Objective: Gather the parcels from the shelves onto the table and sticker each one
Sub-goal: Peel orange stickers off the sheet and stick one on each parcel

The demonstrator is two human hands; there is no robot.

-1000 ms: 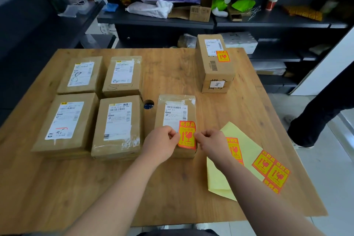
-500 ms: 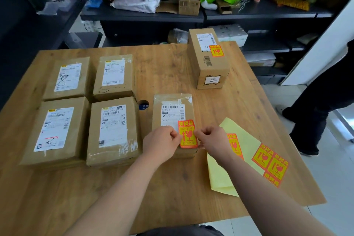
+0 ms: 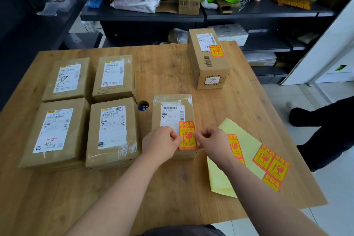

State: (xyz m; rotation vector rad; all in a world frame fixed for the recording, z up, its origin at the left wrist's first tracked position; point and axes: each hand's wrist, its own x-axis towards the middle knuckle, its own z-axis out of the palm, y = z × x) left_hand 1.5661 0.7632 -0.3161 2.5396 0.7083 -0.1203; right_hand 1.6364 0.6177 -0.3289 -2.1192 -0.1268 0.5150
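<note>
1. The right hand (image 3: 211, 141) and forearm cover part of the yellow sticker sheet (image 3: 249, 145).
2. Small print on the parcel labels (image 3: 113, 124) is unreadable.
3. A bystander (image 3: 329, 130) is cropped by the right edge; only dark legs show.

Your left hand (image 3: 161, 143) and right hand (image 3: 210, 142) are bare. Your left forearm (image 3: 118, 188) and right forearm (image 3: 258, 188) are likewise bare along their full visible length, from wrist to the lower frame edge. At bottom centre, a strip of your dark garment (image 3: 183, 231) shows: charcoal-to-black plain fabric, type undeterminable.
</note>
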